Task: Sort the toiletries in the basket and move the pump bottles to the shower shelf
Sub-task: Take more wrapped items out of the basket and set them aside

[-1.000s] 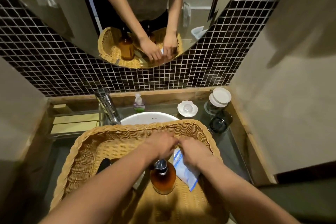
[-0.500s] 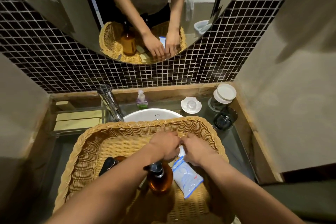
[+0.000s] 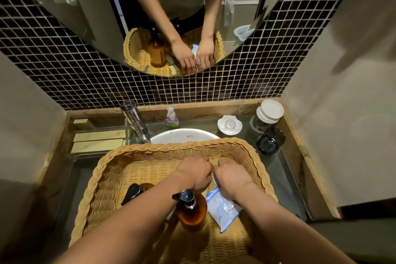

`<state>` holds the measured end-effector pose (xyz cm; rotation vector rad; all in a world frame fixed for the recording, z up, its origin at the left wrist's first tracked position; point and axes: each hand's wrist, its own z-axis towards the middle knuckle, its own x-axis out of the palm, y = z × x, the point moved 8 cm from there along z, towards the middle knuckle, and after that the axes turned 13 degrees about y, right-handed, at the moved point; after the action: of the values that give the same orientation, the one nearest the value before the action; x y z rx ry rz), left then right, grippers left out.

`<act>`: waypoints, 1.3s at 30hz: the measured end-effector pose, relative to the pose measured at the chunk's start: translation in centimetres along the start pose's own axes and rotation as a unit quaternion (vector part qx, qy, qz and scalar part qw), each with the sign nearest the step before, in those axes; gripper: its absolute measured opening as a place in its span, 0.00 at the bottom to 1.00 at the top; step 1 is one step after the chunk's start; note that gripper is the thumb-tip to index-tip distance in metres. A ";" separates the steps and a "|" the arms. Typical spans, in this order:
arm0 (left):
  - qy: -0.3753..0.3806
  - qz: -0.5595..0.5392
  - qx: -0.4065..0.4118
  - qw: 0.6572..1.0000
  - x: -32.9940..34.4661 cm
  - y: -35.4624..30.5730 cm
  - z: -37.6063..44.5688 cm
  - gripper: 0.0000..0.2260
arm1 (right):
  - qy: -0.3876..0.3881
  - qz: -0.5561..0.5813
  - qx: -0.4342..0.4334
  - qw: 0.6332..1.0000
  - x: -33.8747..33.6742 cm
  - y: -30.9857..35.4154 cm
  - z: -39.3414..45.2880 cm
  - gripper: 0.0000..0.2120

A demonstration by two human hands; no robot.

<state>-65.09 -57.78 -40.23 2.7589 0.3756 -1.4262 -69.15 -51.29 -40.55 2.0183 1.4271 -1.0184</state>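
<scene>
Wicker basket [image 3: 111,169], centre frame: amber pump bottle [image 3: 191,210], blue-white sachet [image 3: 222,210]; left hand [image 3: 196,172] and right hand [image 3: 231,180] curled together.

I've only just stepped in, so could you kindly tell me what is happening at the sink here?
A person is sorting toiletries in a wicker basket set over the white basin. The left hand and right hand meet knuckle to knuckle at the middle of the basket, fingers curled on something small that cannot be made out. An amber pump bottle stands upright by the left forearm, a second dark pump bottle lies behind it, and a blue-and-white packet lies under the right wrist. Neither bottle has left the basket yet.
</scene>
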 end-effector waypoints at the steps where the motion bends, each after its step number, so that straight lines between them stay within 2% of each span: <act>1: -0.003 0.001 -0.001 1.000 -0.2 0.0 0.0 0.16 | 0.003 -0.007 -0.001 1.000 0.0 0.2 0.1 0.19; 10: -0.009 0.019 -0.014 1.000 -2.2 1.0 -0.4 0.16 | 0.005 0.011 -0.005 1.000 -2.1 -0.7 0.0 0.23; 24: -0.088 0.024 -0.021 0.996 -10.5 2.6 -0.1 0.16 | -0.133 0.033 0.001 0.991 -11.4 -4.5 -1.4 0.17; 29: -0.075 0.006 -0.024 0.997 -11.0 2.9 2.3 0.17 | -0.129 0.061 0.011 0.990 -12.2 -7.1 -0.1 0.17; 34: -0.056 -0.028 -0.024 0.998 -11.7 3.4 5.5 0.17 | -0.125 0.100 0.036 0.986 -12.5 -10.9 2.4 0.25; 39: -0.037 -0.056 -0.021 0.998 -11.7 4.2 9.5 0.17 | -0.106 0.115 0.042 0.987 -11.6 -13.5 6.0 0.23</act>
<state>-78.30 -65.39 -36.73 2.6823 0.5611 -1.5190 -85.78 -57.74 -34.52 2.0079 1.0317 -1.1658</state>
